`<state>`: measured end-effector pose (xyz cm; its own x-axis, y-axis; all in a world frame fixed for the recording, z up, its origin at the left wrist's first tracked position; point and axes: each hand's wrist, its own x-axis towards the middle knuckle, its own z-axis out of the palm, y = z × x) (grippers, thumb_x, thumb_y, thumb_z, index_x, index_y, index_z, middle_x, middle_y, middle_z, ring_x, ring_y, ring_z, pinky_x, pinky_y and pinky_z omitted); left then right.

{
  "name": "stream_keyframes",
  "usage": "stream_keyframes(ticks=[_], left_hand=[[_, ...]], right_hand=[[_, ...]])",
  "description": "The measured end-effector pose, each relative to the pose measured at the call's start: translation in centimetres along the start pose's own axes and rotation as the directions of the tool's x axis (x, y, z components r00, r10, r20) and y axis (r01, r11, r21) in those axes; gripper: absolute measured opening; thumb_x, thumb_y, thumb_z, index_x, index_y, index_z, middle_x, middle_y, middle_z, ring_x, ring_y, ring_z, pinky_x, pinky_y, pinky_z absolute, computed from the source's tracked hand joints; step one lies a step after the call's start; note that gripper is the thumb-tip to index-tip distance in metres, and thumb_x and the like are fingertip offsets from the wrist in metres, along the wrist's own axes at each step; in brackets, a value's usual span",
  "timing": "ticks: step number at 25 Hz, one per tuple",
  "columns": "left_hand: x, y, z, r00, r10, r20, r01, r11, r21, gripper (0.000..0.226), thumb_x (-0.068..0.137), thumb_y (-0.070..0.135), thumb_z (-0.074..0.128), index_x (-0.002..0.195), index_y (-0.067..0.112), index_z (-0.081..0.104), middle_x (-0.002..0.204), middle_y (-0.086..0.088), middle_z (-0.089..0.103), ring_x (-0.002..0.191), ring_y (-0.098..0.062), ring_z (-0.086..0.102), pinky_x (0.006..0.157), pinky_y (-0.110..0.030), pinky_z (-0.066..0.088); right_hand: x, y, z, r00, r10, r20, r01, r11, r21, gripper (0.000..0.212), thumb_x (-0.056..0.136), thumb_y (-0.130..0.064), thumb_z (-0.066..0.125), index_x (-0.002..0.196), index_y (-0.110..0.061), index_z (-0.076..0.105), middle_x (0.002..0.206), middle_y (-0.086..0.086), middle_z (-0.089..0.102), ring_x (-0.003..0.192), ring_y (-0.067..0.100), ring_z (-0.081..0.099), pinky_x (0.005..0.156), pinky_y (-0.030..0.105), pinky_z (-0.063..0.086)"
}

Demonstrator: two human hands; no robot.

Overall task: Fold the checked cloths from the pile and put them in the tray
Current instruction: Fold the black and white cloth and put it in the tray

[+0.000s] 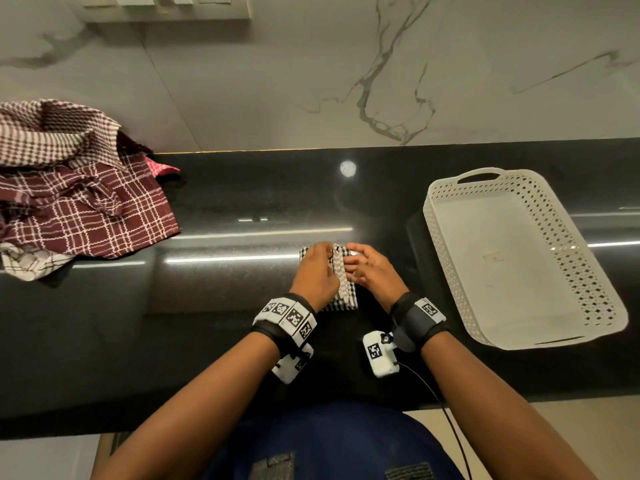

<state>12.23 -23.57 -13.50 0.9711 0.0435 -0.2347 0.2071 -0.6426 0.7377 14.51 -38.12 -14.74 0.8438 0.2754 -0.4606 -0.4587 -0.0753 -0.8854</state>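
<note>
A small black-and-white checked cloth lies on the black counter in front of me, folded into a narrow block. My left hand grips a raised fold of it from the left. My right hand pinches the same fold from the right, fingers curled against the cloth. Much of the cloth is hidden under both hands. A pile of checked cloths, maroon and brown-white, sits at the far left of the counter. The white perforated tray stands at the right with nothing in it.
The black counter runs left to right against a marbled wall. A switch panel is on the wall at top left. Both wrists carry marker bands, and a cable hangs from the right one.
</note>
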Motion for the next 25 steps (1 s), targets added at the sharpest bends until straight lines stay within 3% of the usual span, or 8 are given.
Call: stream_keyframes(ticks=[2, 4, 8, 10, 13, 20, 22, 25], left_hand=[[-0.7, -1.3, 0.0, 0.995, 0.077, 0.057, -0.075, 0.997, -0.035, 0.050, 0.085, -0.004, 0.051, 0.133, 0.010, 0.046, 0.129, -0.010, 0.051, 0.110, -0.019, 0.055, 0.086, -0.013, 0.039], [-1.2, -2.4, 0.1, 0.986, 0.110, 0.129, -0.102, 0.992, -0.069, 0.062, 0.084, -0.004, 0.058, 0.141, 0.015, 0.040, 0.131, -0.008, 0.047, 0.101, -0.013, 0.055, 0.079, -0.010, 0.043], [-1.4, -3.3, 0.9, 0.973, 0.162, 0.166, -0.191, 0.965, 0.180, 0.078, 0.087, 0.013, 0.065, 0.153, 0.012, 0.022, 0.148, -0.012, 0.032, 0.136, -0.026, 0.031, 0.113, -0.030, 0.027], [-1.3, -3.8, 1.0, 0.958, 0.227, 0.178, -0.282, 0.865, 0.414, 0.076, 0.094, 0.035, 0.057, 0.155, 0.013, 0.018, 0.155, -0.013, 0.024, 0.143, -0.032, 0.020, 0.118, -0.042, 0.020], [-1.5, -5.0, 1.1, 0.943, 0.228, 0.241, -0.331, 0.701, 0.632, 0.072, 0.101, 0.053, 0.022, 0.157, 0.018, -0.005, 0.165, -0.007, -0.009, 0.151, -0.026, -0.013, 0.121, -0.051, -0.002], [-0.9, -4.6, 1.1, 0.940, 0.136, 0.314, -0.306, 0.746, 0.592, 0.074, 0.100, 0.057, 0.019, 0.155, 0.020, -0.013, 0.162, -0.004, -0.023, 0.148, -0.020, -0.024, 0.122, -0.047, -0.008], [-0.6, -4.1, 0.4, 0.933, 0.120, 0.341, -0.294, 0.799, 0.524, 0.075, 0.100, 0.054, 0.030, 0.157, 0.018, -0.004, 0.164, -0.006, -0.017, 0.150, -0.023, -0.019, 0.122, -0.047, -0.005], [-0.2, -3.9, -1.3, 0.969, 0.193, 0.157, -0.236, 0.913, 0.332, 0.044, 0.097, 0.034, 0.052, 0.137, 0.015, 0.055, 0.153, -0.012, 0.035, 0.143, -0.031, 0.023, 0.118, -0.038, 0.019]], right_hand=[[0.5, 0.2, 0.4, 0.994, 0.012, -0.108, -0.013, 1.000, -0.002, 0.038, 0.096, -0.009, 0.060, 0.132, -0.001, 0.051, 0.090, 0.011, 0.066, 0.075, 0.015, 0.065, 0.068, 0.026, 0.056], [1.0, 0.6, 1.0, 0.971, -0.094, -0.220, 0.015, 0.942, -0.335, 0.047, 0.086, -0.033, 0.076, 0.122, -0.008, 0.059, 0.085, 0.006, 0.067, 0.073, 0.016, 0.064, 0.070, 0.030, 0.055], [1.7, 0.9, 1.7, 0.923, -0.242, -0.299, -0.038, 0.715, -0.698, 0.050, 0.086, -0.040, 0.072, 0.121, -0.007, 0.055, 0.108, 0.012, 0.061, 0.098, 0.027, 0.061, 0.086, 0.037, 0.050], [1.9, 0.5, 1.8, 0.925, -0.239, -0.297, -0.067, 0.665, -0.744, 0.043, 0.091, -0.038, 0.067, 0.117, -0.007, 0.053, 0.109, 0.016, 0.064, 0.102, 0.033, 0.062, 0.084, 0.035, 0.046], [2.4, -0.5, 1.6, 0.926, -0.188, -0.327, -0.122, 0.671, -0.732, 0.039, 0.091, -0.038, 0.066, 0.112, -0.007, 0.054, 0.109, 0.016, 0.066, 0.104, 0.035, 0.062, 0.083, 0.034, 0.046], [3.1, -1.9, 2.5, 0.927, -0.090, -0.364, -0.237, 0.612, -0.754, 0.058, 0.096, -0.056, 0.051, 0.108, -0.001, 0.061, 0.113, 0.023, 0.066, 0.106, 0.040, 0.064, 0.083, 0.038, 0.050], [2.9, -1.6, 2.5, 0.933, -0.096, -0.347, -0.216, 0.624, -0.751, 0.059, 0.092, -0.063, 0.051, 0.093, -0.005, 0.062, 0.107, 0.022, 0.068, 0.102, 0.039, 0.065, 0.080, 0.037, 0.049], [1.2, -0.6, 2.3, 0.945, 0.004, -0.328, -0.270, 0.581, -0.768, 0.079, 0.075, -0.082, 0.054, 0.101, -0.009, 0.064, 0.118, 0.021, 0.059, 0.112, 0.038, 0.057, 0.093, 0.040, 0.048]])
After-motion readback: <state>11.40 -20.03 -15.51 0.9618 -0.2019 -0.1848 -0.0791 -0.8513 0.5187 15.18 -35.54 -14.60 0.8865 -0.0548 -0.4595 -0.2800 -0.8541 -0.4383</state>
